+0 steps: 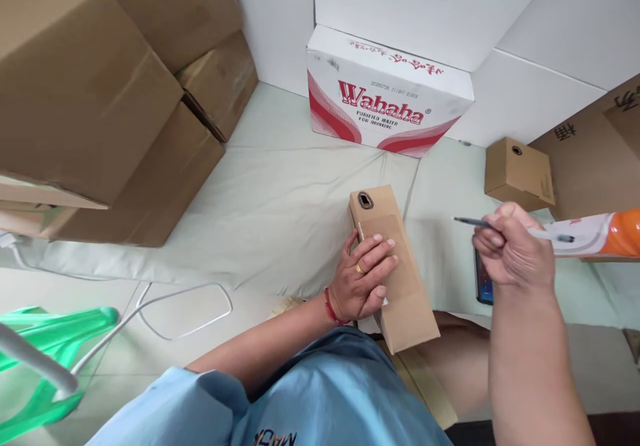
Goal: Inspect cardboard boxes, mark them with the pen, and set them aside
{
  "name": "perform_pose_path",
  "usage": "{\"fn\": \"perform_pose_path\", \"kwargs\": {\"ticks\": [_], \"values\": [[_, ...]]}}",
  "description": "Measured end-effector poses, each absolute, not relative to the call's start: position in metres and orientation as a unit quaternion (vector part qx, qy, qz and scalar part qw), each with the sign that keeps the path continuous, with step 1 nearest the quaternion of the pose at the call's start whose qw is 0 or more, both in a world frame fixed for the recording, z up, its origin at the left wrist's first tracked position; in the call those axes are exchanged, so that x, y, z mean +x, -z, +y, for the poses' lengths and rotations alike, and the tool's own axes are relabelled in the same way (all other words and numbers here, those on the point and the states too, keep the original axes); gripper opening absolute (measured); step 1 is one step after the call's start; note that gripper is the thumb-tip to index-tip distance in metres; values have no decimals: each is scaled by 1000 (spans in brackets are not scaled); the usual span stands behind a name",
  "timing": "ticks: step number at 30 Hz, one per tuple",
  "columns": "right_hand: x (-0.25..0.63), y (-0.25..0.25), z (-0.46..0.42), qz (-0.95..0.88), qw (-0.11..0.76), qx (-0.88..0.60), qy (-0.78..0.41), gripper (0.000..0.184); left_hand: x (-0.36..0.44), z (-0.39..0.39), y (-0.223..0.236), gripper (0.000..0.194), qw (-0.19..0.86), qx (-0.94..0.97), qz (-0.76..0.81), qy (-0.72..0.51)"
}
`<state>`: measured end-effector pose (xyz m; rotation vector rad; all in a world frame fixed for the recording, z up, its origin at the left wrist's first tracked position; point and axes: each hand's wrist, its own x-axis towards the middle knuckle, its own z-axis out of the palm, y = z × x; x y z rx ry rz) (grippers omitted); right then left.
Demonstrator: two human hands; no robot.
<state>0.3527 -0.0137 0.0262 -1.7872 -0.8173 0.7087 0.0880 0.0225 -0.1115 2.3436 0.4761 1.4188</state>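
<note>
A long narrow cardboard box (413, 286) with a dark-ringed hole near its far end lies slanted at the table's near edge, close to my body. My left hand (365, 276) holds it, with the fingers laid over the upper face and the thumb at the left side. To the right, my right hand (515, 246) is closed around a pen (470, 222). The pen's dark tip points left, in the air, apart from the box. Part of a phone (484, 278) shows on the table beneath my right hand.
A white and red water carton (390, 96) stands against the wall. Large cardboard boxes (100, 86) are stacked at left. On the right are a small cardboard box (520, 173) and an orange-and-white object (620, 233). A green plastic item (55, 339) is at lower left.
</note>
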Motion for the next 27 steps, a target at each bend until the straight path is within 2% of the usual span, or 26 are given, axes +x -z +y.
{"fn": "perform_pose_path", "kwargs": {"ticks": [2, 3, 5, 10, 16, 27], "values": [[320, -40, 12, -353, 582, -650, -338, 37, 91, 22, 115, 56, 184, 828, 170, -502], [302, -42, 27, -376, 578, -626, -363, 29, 93, 22, 116, 56, 186, 830, 170, -498], [270, -37, 55, -436, 546, -596, -395, 27, 95, 21, 116, 56, 186, 831, 171, -495], [235, -5, 92, -492, 551, -586, -334, 5, 100, 19, 119, 50, 173, 811, 172, -532], [239, -6, 75, -517, 506, -644, -248, 18, 108, 18, 124, 52, 184, 796, 177, -549], [239, -6, 76, -520, 483, -652, -268, 18, 109, 17, 124, 52, 199, 792, 167, -552]]}}
